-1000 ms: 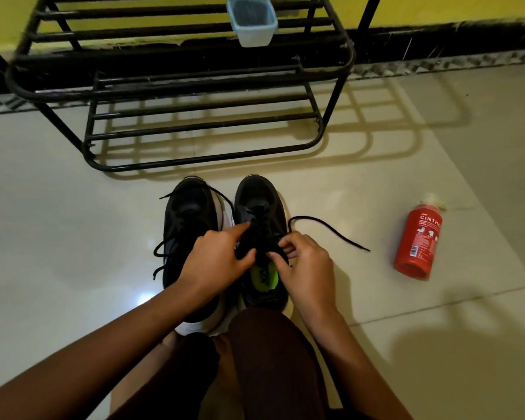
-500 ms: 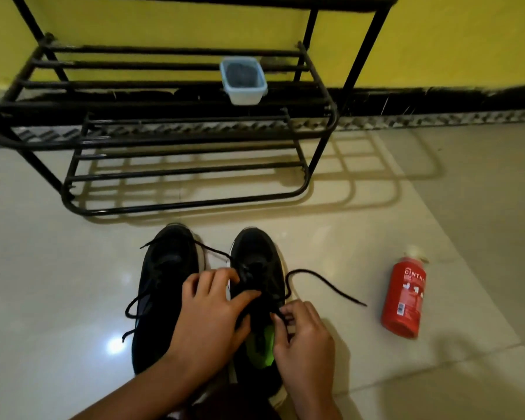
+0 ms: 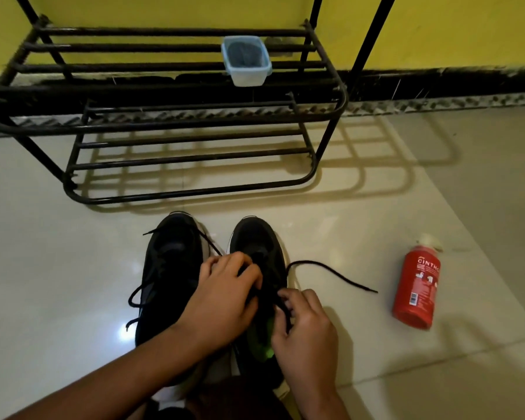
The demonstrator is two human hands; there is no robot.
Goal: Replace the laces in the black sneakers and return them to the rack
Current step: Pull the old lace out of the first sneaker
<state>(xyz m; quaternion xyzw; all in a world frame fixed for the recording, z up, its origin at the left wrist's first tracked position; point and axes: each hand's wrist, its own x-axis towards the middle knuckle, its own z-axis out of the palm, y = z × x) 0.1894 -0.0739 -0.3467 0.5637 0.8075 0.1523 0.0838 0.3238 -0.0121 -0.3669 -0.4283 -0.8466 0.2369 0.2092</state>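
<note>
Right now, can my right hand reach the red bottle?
Probably yes, after letting go: the right hand pinches the lace, and only floor and the lace's loose end lie before the red bottle.

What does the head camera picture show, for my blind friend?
A left hand and right hand pinch a black lace on one black sneaker, beside its twin, on pale floor tiles. Behind: a black metal rack holding a blue plastic tub; a red plastic bottle lies nearby.
</note>
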